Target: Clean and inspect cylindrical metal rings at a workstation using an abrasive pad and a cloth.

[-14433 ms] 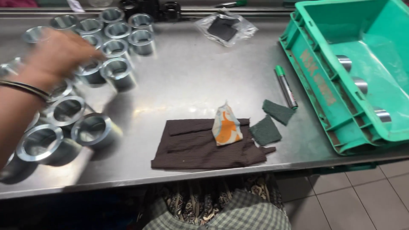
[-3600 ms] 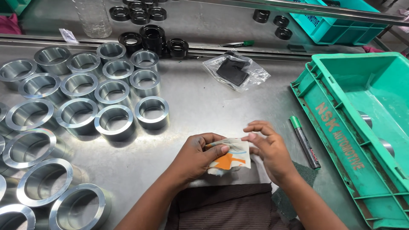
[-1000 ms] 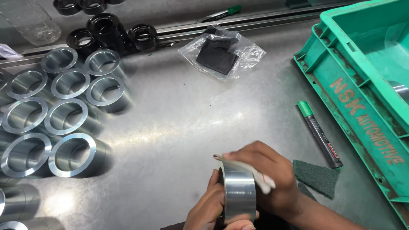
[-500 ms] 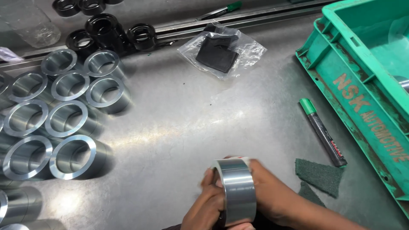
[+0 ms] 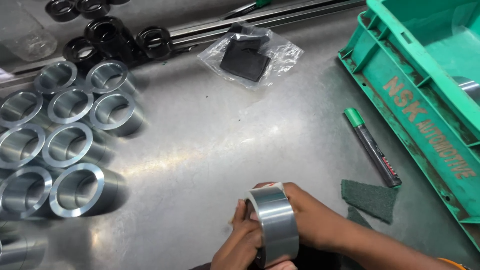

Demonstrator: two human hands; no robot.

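A shiny steel ring [image 5: 276,225] stands on edge near the bottom centre, held between both hands. My left hand [image 5: 242,245] grips its left side with the fingers reaching into the bore. On the right side my right hand [image 5: 310,217] wraps around the ring; whatever it presses against the metal is hidden.
Several steel rings [image 5: 75,145] stand in rows at the left of the metal table [image 5: 200,150]. Black rings [image 5: 107,32] lie at the back. A plastic bag with a dark pad [image 5: 247,55], a green-capped marker [image 5: 372,147], green scouring pad pieces [image 5: 370,199] and a green crate [image 5: 430,95] lie right.
A second ago a white cloth showed under my right hand on the ring; it is now hidden. The ring has stayed between both hands, turning slightly.
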